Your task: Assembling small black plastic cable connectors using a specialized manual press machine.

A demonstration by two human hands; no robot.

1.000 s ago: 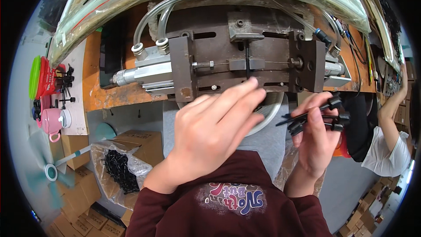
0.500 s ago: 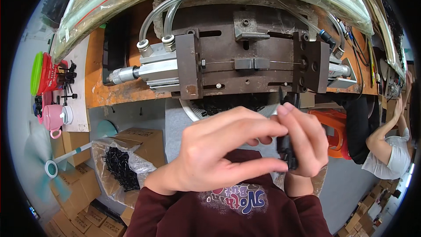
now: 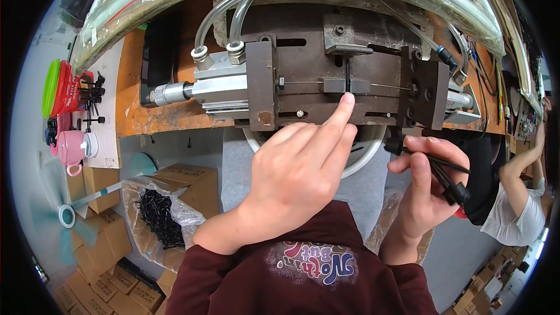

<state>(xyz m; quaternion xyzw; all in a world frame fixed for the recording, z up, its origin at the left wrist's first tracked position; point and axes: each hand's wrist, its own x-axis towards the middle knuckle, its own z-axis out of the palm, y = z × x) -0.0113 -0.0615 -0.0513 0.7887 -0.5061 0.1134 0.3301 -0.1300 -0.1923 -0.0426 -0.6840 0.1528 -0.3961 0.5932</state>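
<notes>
My left hand (image 3: 297, 169) reaches up to the metal fixture (image 3: 303, 102), its index finger stretched forward. At that fingertip is a thin black pin (image 3: 348, 73), standing between two small grey blocks (image 3: 333, 86) and pointing at the metal bracket behind. The thumb and the pin's near end are hidden under the hand, which seems to pinch it. To the right and lower, my right hand (image 3: 429, 198) is closed around several black plastic pins with knobbed heads (image 3: 446, 184), held away from the fixture.
Clear hoses (image 3: 239, 20) run to the silver cylinder (image 3: 220, 90) left of the fixture. A white basket (image 3: 367, 157) sits below the bench edge. At lower left, a bag of black parts (image 3: 157, 219) stands near a fan (image 3: 67, 216). A co-worker (image 3: 516, 198) is at the far right.
My left hand has left my right hand and moved up to the fixture, where a black pin now shows between the grey blocks. My right hand has shifted right with its pins.
</notes>
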